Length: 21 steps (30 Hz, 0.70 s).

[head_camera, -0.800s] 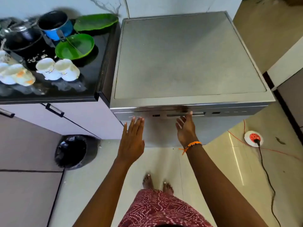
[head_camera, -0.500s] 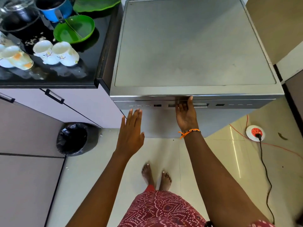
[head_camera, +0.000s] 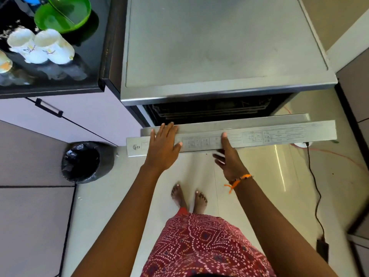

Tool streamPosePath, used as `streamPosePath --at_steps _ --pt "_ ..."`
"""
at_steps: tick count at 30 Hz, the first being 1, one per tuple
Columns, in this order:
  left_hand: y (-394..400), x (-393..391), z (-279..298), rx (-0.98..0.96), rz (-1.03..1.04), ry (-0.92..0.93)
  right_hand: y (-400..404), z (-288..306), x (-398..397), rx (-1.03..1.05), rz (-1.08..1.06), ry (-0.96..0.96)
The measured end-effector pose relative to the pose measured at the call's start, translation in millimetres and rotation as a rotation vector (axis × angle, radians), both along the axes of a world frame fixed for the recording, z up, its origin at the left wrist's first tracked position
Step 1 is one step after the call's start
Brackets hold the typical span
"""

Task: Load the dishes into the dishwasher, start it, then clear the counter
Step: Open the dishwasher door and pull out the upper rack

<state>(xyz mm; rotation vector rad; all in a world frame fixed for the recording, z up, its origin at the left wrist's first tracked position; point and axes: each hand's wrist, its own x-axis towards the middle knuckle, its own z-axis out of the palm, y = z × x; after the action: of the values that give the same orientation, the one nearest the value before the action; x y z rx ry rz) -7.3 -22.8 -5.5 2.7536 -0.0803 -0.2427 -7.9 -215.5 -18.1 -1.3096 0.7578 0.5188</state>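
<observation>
Brushed, matt steel covers the dishwasher door (head_camera: 259,134) under both hands and the dishwasher top (head_camera: 219,47) beyond them, beside a glossy black counter (head_camera: 87,62) bearing glazed white cups (head_camera: 40,46) and a green plastic bowl (head_camera: 62,14).

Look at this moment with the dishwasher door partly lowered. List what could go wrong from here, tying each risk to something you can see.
1. The right hand grips the door edge only by thumb and fingers, and the left hand lies flat on top; the door could slip and drop.
2. The bare feet stand near the door's path and might be struck.
3. The black cable trails across the floor: a trip hazard.
</observation>
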Motion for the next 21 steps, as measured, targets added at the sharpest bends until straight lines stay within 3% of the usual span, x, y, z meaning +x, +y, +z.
streamPosePath --at_steps 3,5,11,17,21 --pt "-4.9 -23.4 -6.6 -0.098 0.036 -0.003 -28.4 9.2 -34.8 -0.262 0.396 0.028" --pt "-6.8 -38.9 -8.0 -0.102 0.049 -0.007 -34.2 17.5 -53.4 -0.385 0.595 -0.069" --pt "-4.3 -80.5 -20.2 -0.044 -0.042 0.123 -15.8 1.4 -86.2 -0.973 0.686 -0.73" --pt "-5.1 -149.2 -54.5 -0.058 -0.1 0.215 1.0 -56.5 -140.7 -1.255 0.917 -0.645" --pt "-8.8 -205.4 -82.3 -0.049 -0.171 0.414 -4.3 -77.2 -193.0 -1.167 1.042 -0.452"
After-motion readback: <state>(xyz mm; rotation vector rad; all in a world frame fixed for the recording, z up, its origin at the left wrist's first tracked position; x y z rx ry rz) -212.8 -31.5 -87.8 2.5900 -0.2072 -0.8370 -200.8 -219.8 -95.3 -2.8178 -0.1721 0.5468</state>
